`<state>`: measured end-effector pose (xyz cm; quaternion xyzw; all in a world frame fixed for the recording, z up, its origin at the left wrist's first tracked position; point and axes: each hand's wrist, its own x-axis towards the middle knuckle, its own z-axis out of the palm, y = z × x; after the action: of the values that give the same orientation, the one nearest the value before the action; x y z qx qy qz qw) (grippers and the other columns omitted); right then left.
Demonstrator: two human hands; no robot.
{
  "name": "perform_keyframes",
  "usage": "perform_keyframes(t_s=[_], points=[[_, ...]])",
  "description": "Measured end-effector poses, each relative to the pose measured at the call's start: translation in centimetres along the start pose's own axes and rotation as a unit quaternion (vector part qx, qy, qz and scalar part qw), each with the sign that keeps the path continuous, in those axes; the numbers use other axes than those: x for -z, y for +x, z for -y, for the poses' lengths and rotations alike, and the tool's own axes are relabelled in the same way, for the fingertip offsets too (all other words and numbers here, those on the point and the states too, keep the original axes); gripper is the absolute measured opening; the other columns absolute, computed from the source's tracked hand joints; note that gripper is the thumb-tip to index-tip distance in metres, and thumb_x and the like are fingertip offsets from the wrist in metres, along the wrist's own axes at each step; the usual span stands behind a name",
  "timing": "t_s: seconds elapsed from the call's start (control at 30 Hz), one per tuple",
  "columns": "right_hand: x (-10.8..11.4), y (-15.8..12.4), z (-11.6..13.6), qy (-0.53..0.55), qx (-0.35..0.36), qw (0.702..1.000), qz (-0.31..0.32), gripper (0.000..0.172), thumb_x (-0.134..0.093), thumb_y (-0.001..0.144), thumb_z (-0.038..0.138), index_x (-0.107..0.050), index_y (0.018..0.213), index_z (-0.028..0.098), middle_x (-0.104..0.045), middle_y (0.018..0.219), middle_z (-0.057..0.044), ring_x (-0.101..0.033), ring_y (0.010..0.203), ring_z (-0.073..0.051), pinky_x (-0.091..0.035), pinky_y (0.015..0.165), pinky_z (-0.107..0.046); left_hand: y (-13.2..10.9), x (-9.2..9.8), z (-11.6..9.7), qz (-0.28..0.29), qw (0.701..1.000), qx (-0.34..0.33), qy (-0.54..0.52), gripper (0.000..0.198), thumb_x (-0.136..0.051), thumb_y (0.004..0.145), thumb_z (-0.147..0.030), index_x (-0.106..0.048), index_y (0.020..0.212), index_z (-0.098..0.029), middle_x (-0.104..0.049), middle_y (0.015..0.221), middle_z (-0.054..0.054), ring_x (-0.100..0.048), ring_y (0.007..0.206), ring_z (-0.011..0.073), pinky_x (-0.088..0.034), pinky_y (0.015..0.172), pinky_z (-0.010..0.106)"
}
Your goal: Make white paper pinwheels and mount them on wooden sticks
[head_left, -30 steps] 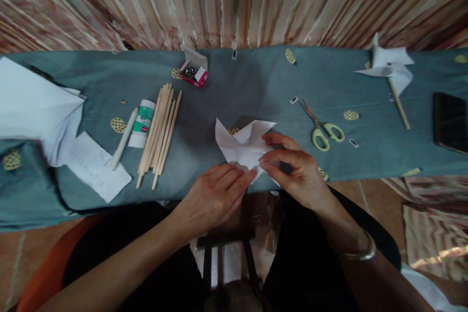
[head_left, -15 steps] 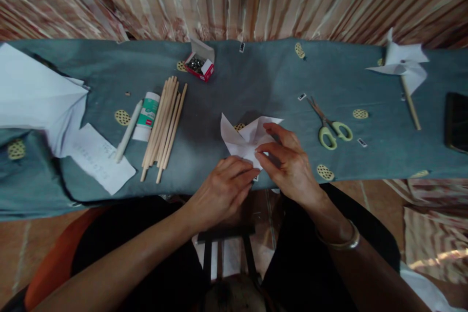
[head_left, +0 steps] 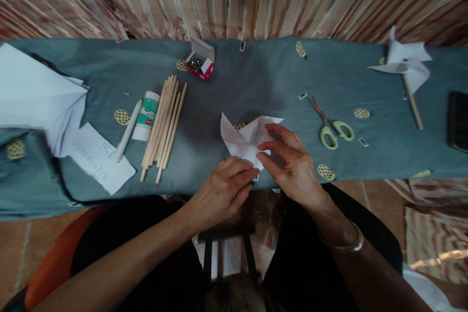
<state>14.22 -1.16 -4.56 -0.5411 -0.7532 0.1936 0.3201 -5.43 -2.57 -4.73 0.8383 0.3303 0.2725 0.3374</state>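
Note:
A white paper pinwheel (head_left: 239,144) lies near the table's front edge, its corners folded toward the middle. My left hand (head_left: 226,185) is closed on its near edge, fingers together. At its right side my right hand (head_left: 292,165) grips the paper, with thumb and forefinger close to the centre; whether something small is pinched there I cannot tell. A bundle of wooden sticks (head_left: 164,129) lies to the left. Behind stands an open red box of metal pins (head_left: 197,63). Scissors with green handles (head_left: 331,126) rest on the right.
On the far right lie a finished-looking pinwheel on a stick (head_left: 411,78) and a dark object (head_left: 457,119). A glue stick (head_left: 146,116), a white pen-like rod (head_left: 127,131), a written note (head_left: 100,158) and paper sheets (head_left: 32,90) are on the left of the cloth-covered table (head_left: 270,78).
My right thumb and forefinger have parted slightly near the pinwheel's centre. The left hand and the pinwheel stay nearly still.

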Motion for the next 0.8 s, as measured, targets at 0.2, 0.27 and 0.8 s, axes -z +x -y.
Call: perform_keyframes(t_s=[0.2, 0.27, 0.8], points=[[0.11, -0.06, 0.02, -0.005, 0.000, 1.000, 0.011, 0.012, -0.057, 0.089, 0.023, -0.069, 0.093, 0.025, -0.054, 0.135, -0.005, -0.053, 0.120, -0.026, -0.045, 0.103, -0.048, 0.11, 0.03, 0.00, -0.005, 1.000, 0.005, -0.016, 0.028, -0.051, 0.090, -0.012, -0.062, 0.116, -0.011, -0.066, 0.105, 0.012, -0.057, 0.101, 0.0219, -0.053, 0.088, 0.043], [0.14, -0.06, 0.06, -0.008, 0.001, 1.000, 0.014, 0.013, -0.057, 0.090, 0.023, -0.069, 0.092, 0.025, -0.053, 0.136, -0.006, -0.052, 0.122, -0.027, -0.044, 0.104, -0.048, 0.07, 0.01, -0.01, -0.008, 1.000, 0.005, -0.015, 0.028, -0.052, 0.090, -0.012, -0.062, 0.116, -0.010, -0.066, 0.105, 0.012, -0.058, 0.102, 0.0221, -0.054, 0.088, 0.043], [-0.13, -0.02, 0.08, -0.032, 0.014, 0.999, 0.022, 0.012, -0.056, 0.091, 0.025, -0.068, 0.092, 0.026, -0.052, 0.137, -0.006, -0.050, 0.124, -0.028, -0.045, 0.102, -0.050, 0.08, -0.05, -0.05, -0.012, 0.999, 0.024, -0.022, 0.029, -0.053, 0.089, -0.012, -0.062, 0.116, -0.013, -0.066, 0.105, 0.010, -0.059, 0.101, 0.0216, -0.054, 0.089, 0.044]])
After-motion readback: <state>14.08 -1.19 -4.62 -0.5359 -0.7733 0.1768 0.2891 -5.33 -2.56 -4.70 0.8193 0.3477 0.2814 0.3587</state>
